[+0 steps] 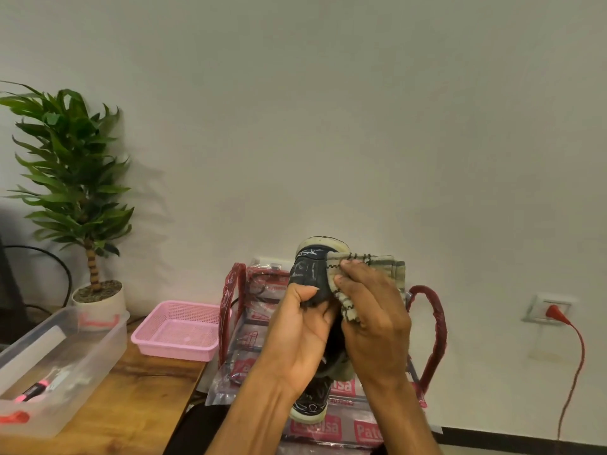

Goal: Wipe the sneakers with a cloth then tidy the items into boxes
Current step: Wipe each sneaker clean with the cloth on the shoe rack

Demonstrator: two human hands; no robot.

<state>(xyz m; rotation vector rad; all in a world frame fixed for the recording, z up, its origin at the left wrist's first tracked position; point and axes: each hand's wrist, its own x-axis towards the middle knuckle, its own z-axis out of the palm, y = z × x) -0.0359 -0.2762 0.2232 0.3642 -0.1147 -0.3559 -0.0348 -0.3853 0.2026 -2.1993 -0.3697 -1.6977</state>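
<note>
Left hand [300,326] grips the dark sneaker [310,274], fingers curled round it, held upright mid-air right of the table [131,389]. Right hand [371,310] presses the cloth [371,267] against its right side, fingers bent over the cloth.

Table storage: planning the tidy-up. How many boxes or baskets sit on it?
2: clear plastic box near left on the table; pink basket at its far right. Others may be off-frame.

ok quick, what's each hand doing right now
left hand: grips the black sneaker.
right hand: holds the checked cloth against it.
</note>
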